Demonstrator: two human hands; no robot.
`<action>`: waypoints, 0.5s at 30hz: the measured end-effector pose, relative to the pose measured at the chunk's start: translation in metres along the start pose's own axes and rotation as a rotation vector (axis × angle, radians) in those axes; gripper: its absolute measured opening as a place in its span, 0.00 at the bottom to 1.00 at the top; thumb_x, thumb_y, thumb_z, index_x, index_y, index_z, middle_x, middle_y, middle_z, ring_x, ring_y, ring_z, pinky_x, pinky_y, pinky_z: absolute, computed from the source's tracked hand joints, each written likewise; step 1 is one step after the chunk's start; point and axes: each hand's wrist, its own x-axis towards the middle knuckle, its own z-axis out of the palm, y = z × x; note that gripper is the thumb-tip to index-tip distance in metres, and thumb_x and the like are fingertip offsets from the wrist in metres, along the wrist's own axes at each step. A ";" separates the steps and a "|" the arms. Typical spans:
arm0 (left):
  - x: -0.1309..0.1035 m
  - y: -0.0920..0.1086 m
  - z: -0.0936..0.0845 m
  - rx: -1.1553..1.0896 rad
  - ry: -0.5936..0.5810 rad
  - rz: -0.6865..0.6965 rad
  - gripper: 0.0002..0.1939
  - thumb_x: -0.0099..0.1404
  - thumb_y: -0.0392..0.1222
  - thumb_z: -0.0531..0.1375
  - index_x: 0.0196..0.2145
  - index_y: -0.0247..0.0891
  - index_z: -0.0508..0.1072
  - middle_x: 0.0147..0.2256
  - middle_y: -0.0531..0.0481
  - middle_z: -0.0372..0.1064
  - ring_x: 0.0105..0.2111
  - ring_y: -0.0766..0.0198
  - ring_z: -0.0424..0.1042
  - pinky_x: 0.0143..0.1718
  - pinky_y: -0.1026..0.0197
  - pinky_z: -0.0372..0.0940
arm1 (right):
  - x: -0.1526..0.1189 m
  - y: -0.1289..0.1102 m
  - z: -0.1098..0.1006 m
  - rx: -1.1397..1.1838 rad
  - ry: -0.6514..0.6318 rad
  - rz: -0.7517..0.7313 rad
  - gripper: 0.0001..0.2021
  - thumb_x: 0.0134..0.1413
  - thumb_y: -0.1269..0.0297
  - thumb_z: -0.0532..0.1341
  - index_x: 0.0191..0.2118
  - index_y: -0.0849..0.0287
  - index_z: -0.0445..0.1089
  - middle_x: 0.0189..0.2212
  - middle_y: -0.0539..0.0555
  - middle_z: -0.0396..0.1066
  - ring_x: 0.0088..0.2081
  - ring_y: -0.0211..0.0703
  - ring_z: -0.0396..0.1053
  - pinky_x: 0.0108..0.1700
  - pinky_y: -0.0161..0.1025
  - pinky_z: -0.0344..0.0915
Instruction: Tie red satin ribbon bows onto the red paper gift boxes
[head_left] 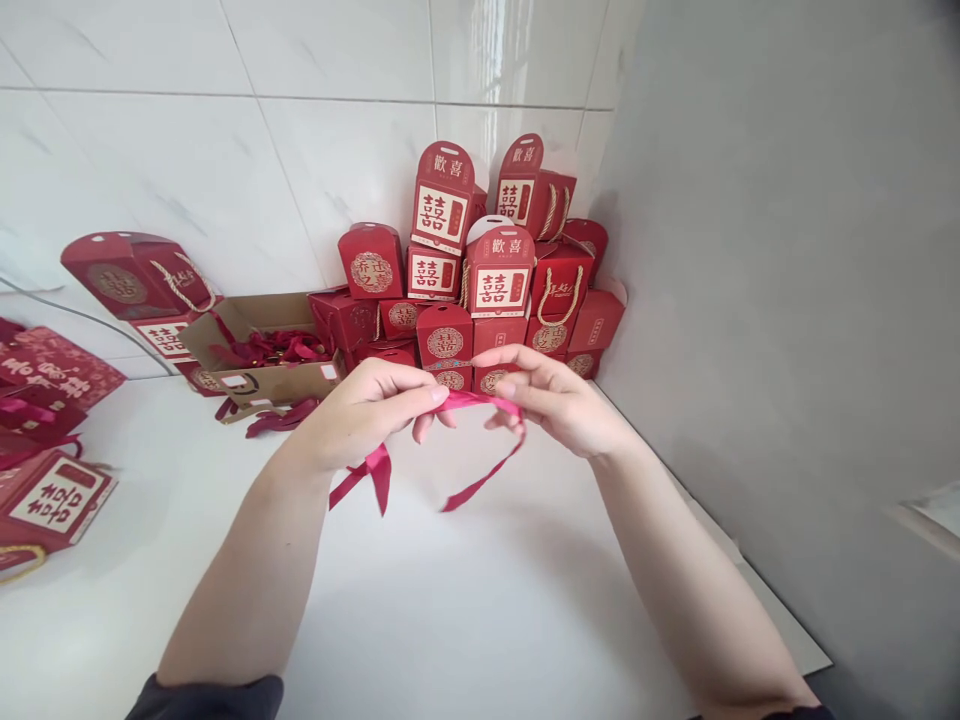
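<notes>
A dark pink ribbon stretches between my two hands above the white table. My left hand pinches it between thumb and fingers; a loose, folded tail hangs below that wrist. At the other end my right hand also pinches the ribbon, with its fingers curled, and a second tail curves down and to the left from it. Beyond the hands, red gift boxes with white and gold lettering are stacked against the tiled wall.
Back left stands an open cardboard box holding dark red ribbons, with more ribbons lying before it. More red boxes sit at the left edge. A grey wall bounds the right side of the white table.
</notes>
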 end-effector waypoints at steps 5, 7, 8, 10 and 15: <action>-0.002 0.003 0.000 0.128 0.031 0.032 0.19 0.64 0.50 0.57 0.20 0.36 0.72 0.19 0.50 0.67 0.19 0.68 0.63 0.19 0.64 0.56 | -0.008 -0.014 -0.014 0.070 0.151 0.142 0.13 0.62 0.54 0.57 0.47 0.56 0.68 0.16 0.39 0.44 0.15 0.28 0.41 0.15 0.26 0.46; -0.001 0.004 0.002 0.136 0.020 0.011 0.17 0.64 0.50 0.57 0.24 0.37 0.73 0.20 0.50 0.68 0.19 0.67 0.64 0.19 0.64 0.57 | -0.009 -0.014 -0.020 -0.074 0.249 0.165 0.16 0.61 0.50 0.56 0.45 0.56 0.69 0.16 0.41 0.49 0.16 0.29 0.47 0.16 0.28 0.50; -0.001 0.004 0.004 0.135 0.008 -0.001 0.16 0.64 0.50 0.57 0.25 0.38 0.74 0.20 0.50 0.68 0.18 0.67 0.64 0.18 0.64 0.57 | -0.009 -0.014 -0.022 -0.194 0.317 0.155 0.16 0.61 0.50 0.57 0.44 0.57 0.69 0.18 0.43 0.56 0.18 0.30 0.54 0.20 0.29 0.57; 0.001 0.003 0.007 0.132 -0.023 -0.022 0.16 0.64 0.51 0.57 0.26 0.38 0.74 0.22 0.50 0.70 0.17 0.69 0.63 0.17 0.65 0.56 | -0.010 -0.013 -0.020 -0.462 0.418 0.097 0.15 0.61 0.52 0.57 0.43 0.57 0.70 0.29 0.50 0.69 0.30 0.36 0.67 0.35 0.35 0.67; 0.006 0.001 0.015 0.132 -0.101 -0.084 0.16 0.64 0.51 0.58 0.27 0.37 0.75 0.25 0.50 0.70 0.16 0.72 0.60 0.14 0.68 0.54 | -0.010 -0.010 0.005 -0.534 0.067 -0.035 0.13 0.61 0.58 0.59 0.49 0.54 0.69 0.50 0.54 0.70 0.53 0.46 0.66 0.55 0.45 0.64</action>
